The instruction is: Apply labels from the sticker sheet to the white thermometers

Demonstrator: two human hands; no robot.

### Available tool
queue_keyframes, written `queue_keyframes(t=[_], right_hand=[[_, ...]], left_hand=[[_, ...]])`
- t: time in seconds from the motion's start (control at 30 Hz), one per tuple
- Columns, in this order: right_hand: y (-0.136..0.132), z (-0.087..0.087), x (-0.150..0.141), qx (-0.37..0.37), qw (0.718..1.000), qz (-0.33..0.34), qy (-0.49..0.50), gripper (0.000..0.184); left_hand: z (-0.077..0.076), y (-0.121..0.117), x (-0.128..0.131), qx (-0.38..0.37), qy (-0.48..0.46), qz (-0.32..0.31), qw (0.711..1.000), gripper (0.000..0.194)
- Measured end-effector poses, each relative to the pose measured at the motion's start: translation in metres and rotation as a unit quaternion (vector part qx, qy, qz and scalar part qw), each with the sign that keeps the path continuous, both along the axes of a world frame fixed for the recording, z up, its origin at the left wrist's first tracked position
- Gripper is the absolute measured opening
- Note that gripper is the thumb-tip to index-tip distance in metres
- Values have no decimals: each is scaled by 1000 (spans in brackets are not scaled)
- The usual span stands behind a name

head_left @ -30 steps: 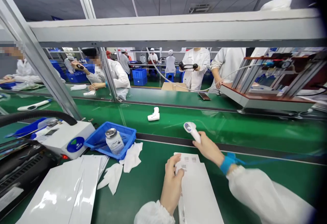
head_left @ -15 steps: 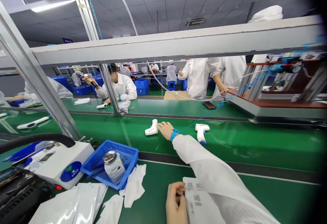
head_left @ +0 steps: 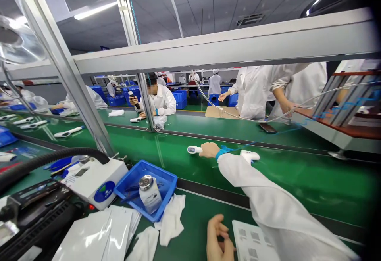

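My right hand (head_left: 209, 150), with a blue strap at its wrist, reaches over the green belt. Its fingers are wrapped round a white infrared thermometer (head_left: 194, 149), whose small screen end points left. Behind my sleeve a second white infrared thermometer (head_left: 249, 156) lies on the belt, partly covered by the arm. My left hand (head_left: 219, 238) is at the bottom of the view over the green bench, fingers loosely curled and apart, nothing visible in them. Just right of it lies a white sheet (head_left: 251, 239) with grey printed squares, partly hidden under my right sleeve.
A blue tray (head_left: 169, 181) holds a metal-capped bottle (head_left: 149, 193). White cloths (head_left: 172, 221) and glossy white bags (head_left: 89, 233) lie nearby. A white machine with a black hose (head_left: 98, 181) stands left. Metal posts and a shelf beam (head_left: 208, 50) cross in front. Co-workers sit and stand opposite.
My right hand has closed on the thermometer that lay by its fingertips and turned it. My left hand has come slightly away from the sheet. The view has swung left.
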State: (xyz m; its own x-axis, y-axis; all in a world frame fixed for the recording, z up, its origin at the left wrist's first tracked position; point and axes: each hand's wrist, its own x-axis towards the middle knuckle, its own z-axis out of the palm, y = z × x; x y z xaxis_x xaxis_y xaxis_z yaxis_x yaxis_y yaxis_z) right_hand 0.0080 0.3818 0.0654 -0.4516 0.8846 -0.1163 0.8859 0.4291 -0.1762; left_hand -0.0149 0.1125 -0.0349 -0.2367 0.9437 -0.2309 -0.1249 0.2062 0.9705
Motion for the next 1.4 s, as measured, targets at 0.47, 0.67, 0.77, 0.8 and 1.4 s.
queue_keyframes(t=[0.47, 0.67, 0.77, 0.8, 1.4], right_hand=[[-332, -4, 108, -248, 915, 17, 318, 34], [-379, -44, 156, -52, 990, -15, 132, 66], [-388, -51, 168, -67, 992, 0, 108, 62], [-388, -51, 169, -59, 991, -2, 119, 56], [-280, -83, 141, 26, 932, -160, 323, 17]], left_hand=[[85, -50, 4, 74, -121, 19, 990, 72], [72, -76, 6, 82, -39, -65, 994, 65], [64, -75, 3, 79, -54, -83, 992, 64], [61, -72, 2, 77, -65, -88, 991, 64], [32, -32, 9, 85, -14, -119, 989, 63]])
